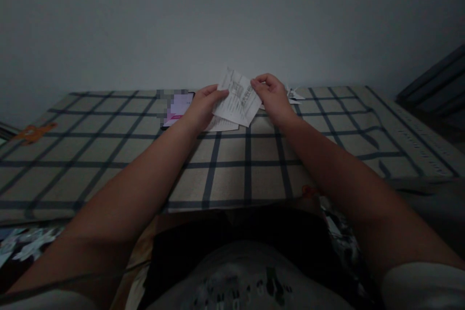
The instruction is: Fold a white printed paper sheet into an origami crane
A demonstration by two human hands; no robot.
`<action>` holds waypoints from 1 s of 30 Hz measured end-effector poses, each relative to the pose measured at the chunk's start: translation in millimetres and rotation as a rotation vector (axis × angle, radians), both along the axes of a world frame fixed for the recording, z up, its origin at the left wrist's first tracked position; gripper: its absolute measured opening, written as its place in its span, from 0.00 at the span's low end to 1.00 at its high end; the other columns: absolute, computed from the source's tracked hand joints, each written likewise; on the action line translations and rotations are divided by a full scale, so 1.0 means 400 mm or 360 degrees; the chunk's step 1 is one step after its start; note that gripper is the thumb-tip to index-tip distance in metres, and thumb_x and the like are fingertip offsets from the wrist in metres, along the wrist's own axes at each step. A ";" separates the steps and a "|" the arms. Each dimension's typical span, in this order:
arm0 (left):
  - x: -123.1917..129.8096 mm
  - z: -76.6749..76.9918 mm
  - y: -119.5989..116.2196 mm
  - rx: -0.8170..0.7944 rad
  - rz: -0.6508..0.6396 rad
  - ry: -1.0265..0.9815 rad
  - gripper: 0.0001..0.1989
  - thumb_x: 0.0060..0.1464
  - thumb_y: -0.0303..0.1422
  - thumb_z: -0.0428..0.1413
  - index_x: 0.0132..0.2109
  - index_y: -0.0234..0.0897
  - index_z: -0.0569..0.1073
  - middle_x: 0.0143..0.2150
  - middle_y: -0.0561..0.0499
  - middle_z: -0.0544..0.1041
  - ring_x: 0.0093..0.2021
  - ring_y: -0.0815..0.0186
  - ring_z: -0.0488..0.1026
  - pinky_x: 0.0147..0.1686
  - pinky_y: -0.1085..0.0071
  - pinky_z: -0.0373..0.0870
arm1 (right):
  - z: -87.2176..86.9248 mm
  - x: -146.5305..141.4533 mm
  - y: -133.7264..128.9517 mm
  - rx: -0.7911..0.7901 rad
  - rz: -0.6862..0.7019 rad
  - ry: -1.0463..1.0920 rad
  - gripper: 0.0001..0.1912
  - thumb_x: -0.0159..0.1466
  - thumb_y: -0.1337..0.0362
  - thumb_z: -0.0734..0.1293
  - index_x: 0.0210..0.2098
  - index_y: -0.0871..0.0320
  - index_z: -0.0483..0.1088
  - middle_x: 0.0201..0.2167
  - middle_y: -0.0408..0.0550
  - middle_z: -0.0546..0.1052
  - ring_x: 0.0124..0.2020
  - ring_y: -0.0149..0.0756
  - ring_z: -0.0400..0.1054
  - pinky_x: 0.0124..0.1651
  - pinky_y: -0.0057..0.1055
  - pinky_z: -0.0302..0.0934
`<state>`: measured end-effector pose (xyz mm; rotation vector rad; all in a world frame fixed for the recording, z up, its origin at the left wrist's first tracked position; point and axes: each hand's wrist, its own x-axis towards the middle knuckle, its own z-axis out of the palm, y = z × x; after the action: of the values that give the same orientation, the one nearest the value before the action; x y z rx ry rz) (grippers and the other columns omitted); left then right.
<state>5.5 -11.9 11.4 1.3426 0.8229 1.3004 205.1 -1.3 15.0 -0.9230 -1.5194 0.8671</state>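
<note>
Printed sheet [238, 101] hangs tilted between our two hands, apparently just above the bench [98, 128], its printed face turned toward us, though the print is too blurred to read. Our left hand [203, 106] grips its left edge, the thumb laid over the print and the other fingers mostly hidden behind. Our right hand [271, 94] has its fingers narrowed to a pinch on the opposite, upper right edge. We judge that two grips on facing sides suit something so thin, which would probably sag or swing from one alone. Under it a second paper [224, 125] lies on the checked cloth [263, 147], partly covered, close below where we hold the first. Just beside our left hand lies a phone [178, 110], lit screen up, placed perhaps so that we can glance at it without reaching. Behind our right hand are some white paper pieces [296, 97], partly hidden by that hand, their shape unclear to us. Well apart, near the bench's left end, sits an orange object [34, 133] that we cannot identify; beyond everything rises a plain wall [232, 19].
</note>
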 end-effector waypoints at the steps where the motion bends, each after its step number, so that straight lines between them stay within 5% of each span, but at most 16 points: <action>1: 0.000 0.001 0.000 -0.0026 -0.0019 0.0009 0.17 0.49 0.37 0.66 0.46 0.36 0.79 0.45 0.42 0.86 0.52 0.48 0.84 0.55 0.53 0.80 | -0.003 0.003 0.005 -0.0026 0.0009 0.0025 0.22 0.68 0.41 0.69 0.38 0.51 0.63 0.31 0.40 0.69 0.33 0.31 0.67 0.35 0.26 0.61; 9: -0.006 0.007 -0.005 -0.0153 -0.0129 -0.0009 0.18 0.51 0.39 0.68 0.48 0.35 0.80 0.45 0.40 0.87 0.49 0.48 0.85 0.51 0.54 0.82 | -0.008 0.002 0.002 -0.0259 0.0170 0.0257 0.13 0.67 0.57 0.72 0.35 0.53 0.65 0.30 0.40 0.73 0.29 0.29 0.68 0.34 0.26 0.62; 16: -0.011 0.013 -0.006 -0.0217 0.0020 0.0223 0.12 0.53 0.38 0.66 0.40 0.35 0.80 0.36 0.45 0.85 0.35 0.58 0.85 0.34 0.67 0.80 | -0.017 0.019 0.015 -0.0320 0.0087 -0.0115 0.06 0.66 0.66 0.70 0.32 0.57 0.71 0.29 0.42 0.76 0.30 0.30 0.69 0.34 0.26 0.62; 22: -0.005 0.020 -0.019 -0.0501 -0.0128 0.0430 0.05 0.50 0.29 0.66 0.36 0.34 0.80 0.31 0.48 0.83 0.25 0.66 0.78 0.26 0.73 0.73 | -0.004 0.000 -0.015 -0.0447 0.0249 -0.0135 0.03 0.66 0.68 0.71 0.34 0.59 0.76 0.28 0.43 0.77 0.28 0.30 0.70 0.30 0.26 0.60; 30: 0.004 0.022 -0.027 -0.0454 -0.0072 0.0432 0.05 0.52 0.30 0.66 0.37 0.35 0.81 0.29 0.51 0.81 0.23 0.68 0.75 0.24 0.74 0.69 | 0.002 -0.006 -0.030 -0.0571 0.0260 -0.0048 0.06 0.64 0.72 0.72 0.31 0.59 0.74 0.26 0.42 0.77 0.26 0.29 0.70 0.29 0.26 0.59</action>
<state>7.2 -22.6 20.1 1.3128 1.1129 0.9353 202.6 -13.3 15.7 -1.0819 -1.5065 1.2785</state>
